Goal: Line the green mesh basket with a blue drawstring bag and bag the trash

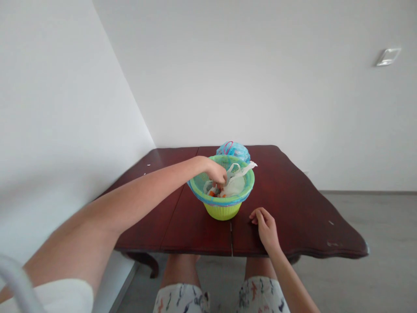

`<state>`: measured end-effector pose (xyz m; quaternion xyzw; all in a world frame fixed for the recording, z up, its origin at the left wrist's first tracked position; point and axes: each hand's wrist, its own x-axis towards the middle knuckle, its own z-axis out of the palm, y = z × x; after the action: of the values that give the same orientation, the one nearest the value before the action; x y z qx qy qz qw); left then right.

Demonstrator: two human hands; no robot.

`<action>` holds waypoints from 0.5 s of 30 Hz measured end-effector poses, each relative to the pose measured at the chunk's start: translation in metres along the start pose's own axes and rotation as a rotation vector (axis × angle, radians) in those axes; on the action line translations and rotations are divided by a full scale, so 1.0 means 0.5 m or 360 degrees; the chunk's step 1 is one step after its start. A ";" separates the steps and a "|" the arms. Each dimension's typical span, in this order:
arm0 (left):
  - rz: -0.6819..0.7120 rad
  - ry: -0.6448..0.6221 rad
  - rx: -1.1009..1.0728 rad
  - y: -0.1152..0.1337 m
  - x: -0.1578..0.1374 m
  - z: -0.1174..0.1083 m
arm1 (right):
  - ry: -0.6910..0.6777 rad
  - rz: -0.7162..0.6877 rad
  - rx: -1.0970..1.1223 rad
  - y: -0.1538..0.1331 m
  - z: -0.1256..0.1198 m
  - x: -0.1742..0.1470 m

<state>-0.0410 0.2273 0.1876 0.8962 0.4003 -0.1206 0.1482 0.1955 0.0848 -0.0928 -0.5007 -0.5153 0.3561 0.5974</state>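
The left hand reaches down inside a basket, its fingers bunched and pointing at the contents; whether they have closed on anything I cannot tell, since the fingertips are partly lost among what lies there. The right hand is at the table's near side, to the right of the basket and apart from it, half open with fingers loosely curled and nothing visible in its grasp. Largest around them are the pale walls, meeting in a corner at the left, then the grey floor. A dark red wooden table with a wavy edge stands against the far wall, a seam running across its top on either side of the basket. The person's patterned shorts show below its near edge. The yellow-green basket stands upright near the middle of the tabletop, blue plastic film around its rim. Just behind it sits a rounded blue plastic bag. Inside the basket lies a white plastic bag, one end poking over the right rim. Smaller still are a white wall plate at upper right, orange pieces under the left fingers, and a pink loop on the blue bag.
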 end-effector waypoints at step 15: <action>0.0376 0.0129 0.0152 0.017 0.029 -0.015 | 0.0012 0.0026 0.0027 0.003 -0.004 0.001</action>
<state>-0.0243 0.2345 0.1910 0.9474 0.2913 -0.0851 0.1022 0.1976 0.0849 -0.0939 -0.5011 -0.5059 0.3635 0.6007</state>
